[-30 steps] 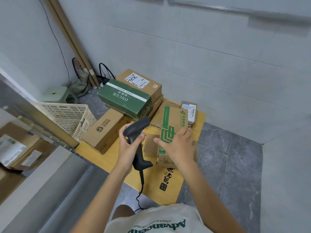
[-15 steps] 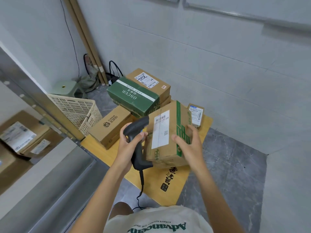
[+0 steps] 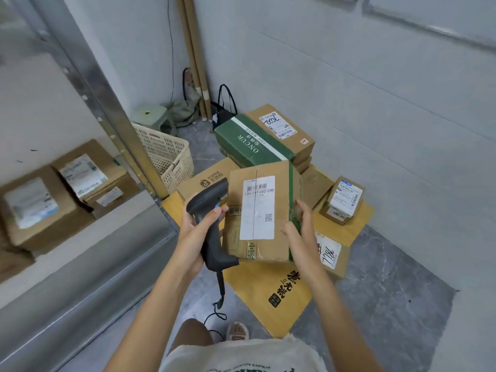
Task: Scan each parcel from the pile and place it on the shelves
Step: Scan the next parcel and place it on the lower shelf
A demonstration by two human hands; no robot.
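Note:
A brown cardboard parcel (image 3: 268, 237) with green tape and a white barcode label facing up is lifted above the pile; my right hand (image 3: 300, 232) grips its right edge. My left hand (image 3: 196, 232) holds a black corded scanner (image 3: 212, 218) by the handle, its head touching the parcel's upper left corner. Behind lie the pile's other parcels on a flattened yellow carton (image 3: 276, 299): a green box (image 3: 249, 143), a tan box (image 3: 284, 130) marked in pen, and a small labelled box (image 3: 343, 200). On the left, metal shelves (image 3: 112, 237) hold two labelled parcels (image 3: 61, 189).
A cream plastic basket (image 3: 166, 154) stands on the floor between shelf post and pile. Cardboard tubes (image 3: 196, 63), a black bag (image 3: 225, 108) and a green stool (image 3: 147, 114) fill the corner. Another labelled box (image 3: 332, 256) lies under my right wrist. Grey tiled floor at right.
My right hand lifted the parcel off the pile and turned it so its white label faces up. The view swung left, showing more of the shelves. The scanner stays in my left hand.

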